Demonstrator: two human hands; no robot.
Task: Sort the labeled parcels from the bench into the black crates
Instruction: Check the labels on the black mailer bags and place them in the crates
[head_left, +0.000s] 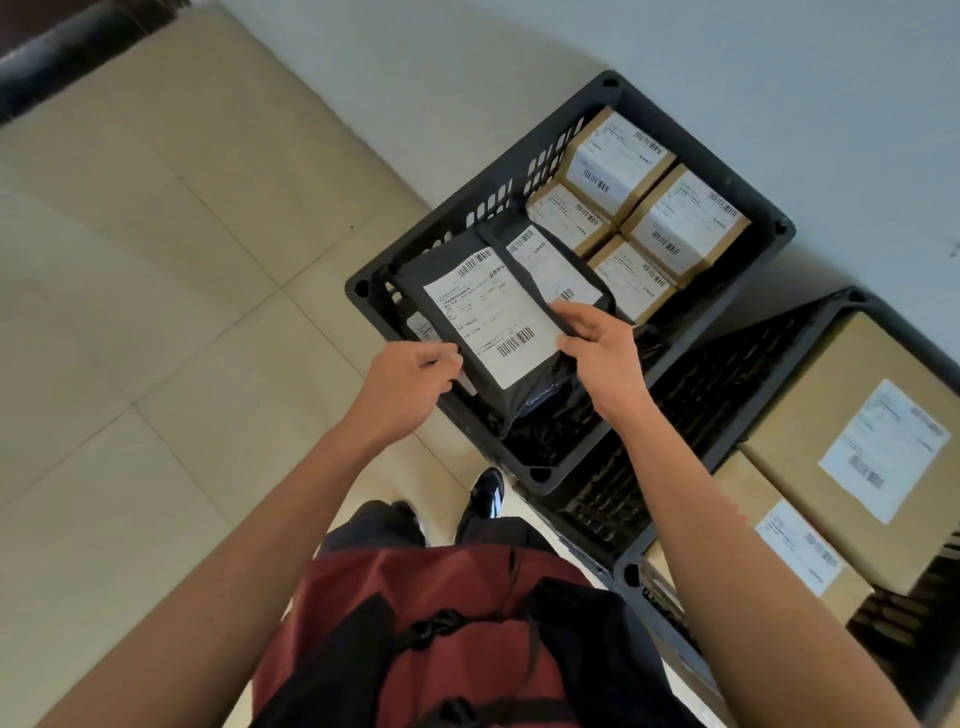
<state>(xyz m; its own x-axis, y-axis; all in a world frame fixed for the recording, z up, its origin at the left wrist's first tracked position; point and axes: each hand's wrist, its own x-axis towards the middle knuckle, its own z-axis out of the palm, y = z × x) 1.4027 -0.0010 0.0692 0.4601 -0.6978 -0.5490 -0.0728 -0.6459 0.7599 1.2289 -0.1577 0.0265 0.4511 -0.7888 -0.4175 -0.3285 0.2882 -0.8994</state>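
Parcel (488, 317), a black labelled mailer, hangs over the near black crate (701, 358) between both hands; left hand (410, 379) pinches its near-left edge; right hand (597, 348) grips its right edge. Four labelled cardboard boxes (623, 208) fill the crate's far end

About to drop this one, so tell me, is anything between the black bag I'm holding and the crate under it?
Nothing visible blocks it. Both hands, left hand and right hand, hold the black mailer above the open crate; another mailer and four boxes already lie inside.

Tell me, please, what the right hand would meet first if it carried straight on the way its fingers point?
Probably the second black mailer bag lying in the crate, just beyond the right hand; depth is unclear.
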